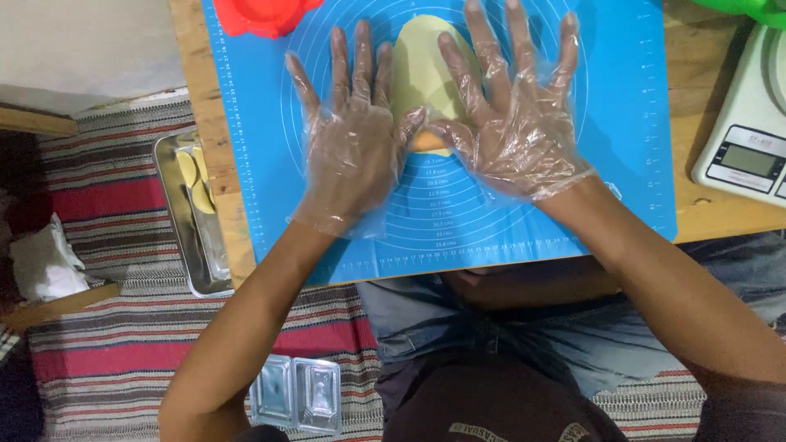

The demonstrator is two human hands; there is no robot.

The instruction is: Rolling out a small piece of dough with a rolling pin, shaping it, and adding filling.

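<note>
Both hands in thin clear plastic gloves, flat and palm-down on a blue mat (pixel 622 147) w/ printed rings and ruler marks. The mat lies on a wooden worktop (pixel 214 164).

Left hand (pixel 352 147) – fingers spread open, gripping nothing; its inner fingers touch the left edge of the dough (pixel 417 78). Right hand (pixel 516 123) – fingers also splayed open, nothing gripped; index and palm lie over the right side of the dough. Thumbs meet at the dough's near end, where a small orange-tan bit (pixel 426 143) shows between them – can't tell what it is.

Dough: pale yellow, flattened oval, approx. centre of the mat's rings, long axis running away from the person, partly hidden under both hands.

Around it: red bowl-like thing (pixel 262 15) at the mat's far left corner, cut off by the frame edge. White scale (pixel 749 123) w/ grey display on the worktop, right of the mat, apart from it. Green thing (pixel 749 8) at top right, mostly out of view.

Left of the worktop, lower down, a metal tray (pixel 176 221) holds a few pale yellow pieces (pixel 195 180). Striped red-grey rug (pixel 106 344) on the floor below. Two clear plastic moulds (pixel 296 394) on the rug by the person's knee. White crumpled cloth (pixel 45 262) at far left.
</note>
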